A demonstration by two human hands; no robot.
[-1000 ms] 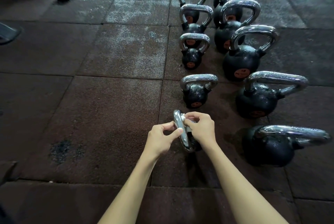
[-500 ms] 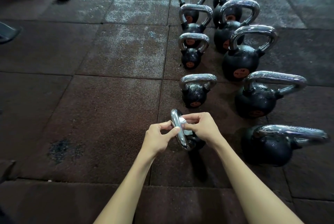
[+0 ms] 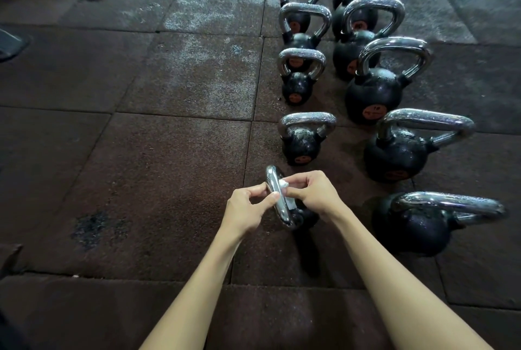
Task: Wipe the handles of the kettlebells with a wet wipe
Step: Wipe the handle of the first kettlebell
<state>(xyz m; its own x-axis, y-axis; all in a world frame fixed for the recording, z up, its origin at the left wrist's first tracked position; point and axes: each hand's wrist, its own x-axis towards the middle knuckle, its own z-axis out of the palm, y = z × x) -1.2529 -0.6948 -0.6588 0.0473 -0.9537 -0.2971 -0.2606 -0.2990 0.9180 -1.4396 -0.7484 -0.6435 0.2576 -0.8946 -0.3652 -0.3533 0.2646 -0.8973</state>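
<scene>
Left hand (image 3: 248,208) pinches handle (image 3: 272,180); right hand (image 3: 313,194), wipe (image 3: 283,184)

Over the last sec the chrome handle (image 3: 271,179) has tipped a bit to the left, its top end now slightly further from the person, w/ the left hand (image 3: 248,208) pinching it a touch higher up than before. More of the wet wipe (image 3: 284,184) shows under the right hand (image 3: 313,194) (earlier just a small white bit near the top), reaching approx. mid-handle now. The right forearm (image 3: 394,279) has swung outward and enters the view further to the right.
</scene>
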